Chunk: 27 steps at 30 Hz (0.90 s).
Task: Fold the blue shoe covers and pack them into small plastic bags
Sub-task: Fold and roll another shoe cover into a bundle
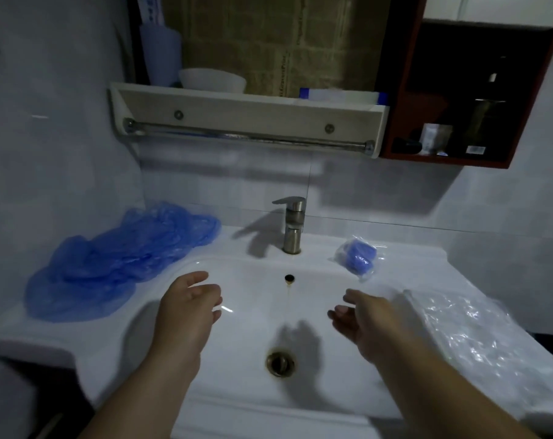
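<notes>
- While both hands hover over the white sink point(303, 388), neither holds anything; the left hand point(191, 307) is loosely spread, its fingers point(210, 296) relaxed and apart; the right hand point(362, 321) is likewise released, palm turned inward, fingers point(352, 297) slightly curled around nothing.
- Off to the left of the basin, on the desk point(18, 331) that rims it, lies the heap of blue shoe covers point(110, 264); the pile sits left of and slightly beyond the left hand, near it but not touching, with its long axis running from the near-left corner up toward the back wall beside the faucet point(292, 224).
- Of the two, the left hand is plainly nearer the heap; the right hand is well apart from it, across the basin.
- On the right side of the desk lies a stack of clear small plastic bags point(478, 331), just beside the right hand; behind the basin, right of the faucet, rests one packed bag point(357, 258) with a folded blue bundle inside.
- As for looks, the covers are thin, translucent blue film, crumpled and overlapping, so single pieces are hard to tell apart; they would probably cling and slip when lifted.
- Judging from this, the next step is likely a leftward reach for one cover.
</notes>
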Available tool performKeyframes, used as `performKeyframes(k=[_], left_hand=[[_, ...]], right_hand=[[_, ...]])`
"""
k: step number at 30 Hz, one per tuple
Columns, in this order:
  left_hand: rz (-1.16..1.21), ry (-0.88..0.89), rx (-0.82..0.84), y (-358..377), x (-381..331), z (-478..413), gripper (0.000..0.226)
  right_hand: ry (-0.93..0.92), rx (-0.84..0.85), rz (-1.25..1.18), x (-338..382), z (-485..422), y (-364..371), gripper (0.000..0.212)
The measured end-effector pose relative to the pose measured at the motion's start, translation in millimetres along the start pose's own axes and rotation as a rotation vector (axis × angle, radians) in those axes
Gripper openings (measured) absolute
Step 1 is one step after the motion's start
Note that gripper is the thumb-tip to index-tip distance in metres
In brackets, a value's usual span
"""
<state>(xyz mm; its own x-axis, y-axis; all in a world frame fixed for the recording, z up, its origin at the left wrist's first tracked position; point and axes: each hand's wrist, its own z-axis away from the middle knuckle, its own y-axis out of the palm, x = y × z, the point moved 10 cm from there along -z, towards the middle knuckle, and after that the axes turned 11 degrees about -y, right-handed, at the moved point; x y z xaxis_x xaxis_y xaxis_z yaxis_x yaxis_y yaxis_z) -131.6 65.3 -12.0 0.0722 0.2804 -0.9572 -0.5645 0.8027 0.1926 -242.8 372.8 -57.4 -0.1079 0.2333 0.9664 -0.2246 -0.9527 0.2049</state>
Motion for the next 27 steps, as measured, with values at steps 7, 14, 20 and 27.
performKeyframes(k=[7,14,20,27], left_hand=[[-0.353,0.174,-0.213,-43,-41,-22,0.039],[-1.197,0.439,-0.534,-95,-123,-59,0.043],[-1.404,0.351,-0.219,-72,-108,-91,0.034],[-1.298,0.368,-0.312,-63,-122,-119,0.034]], right_hand=[[-0.07,0.223,0.07,5,75,36,0.013],[-0.23,0.399,0.356,15,97,64,0.01],[-0.278,0.38,0.396,15,98,59,0.011],[-0.307,0.382,0.433,18,96,55,0.009]])
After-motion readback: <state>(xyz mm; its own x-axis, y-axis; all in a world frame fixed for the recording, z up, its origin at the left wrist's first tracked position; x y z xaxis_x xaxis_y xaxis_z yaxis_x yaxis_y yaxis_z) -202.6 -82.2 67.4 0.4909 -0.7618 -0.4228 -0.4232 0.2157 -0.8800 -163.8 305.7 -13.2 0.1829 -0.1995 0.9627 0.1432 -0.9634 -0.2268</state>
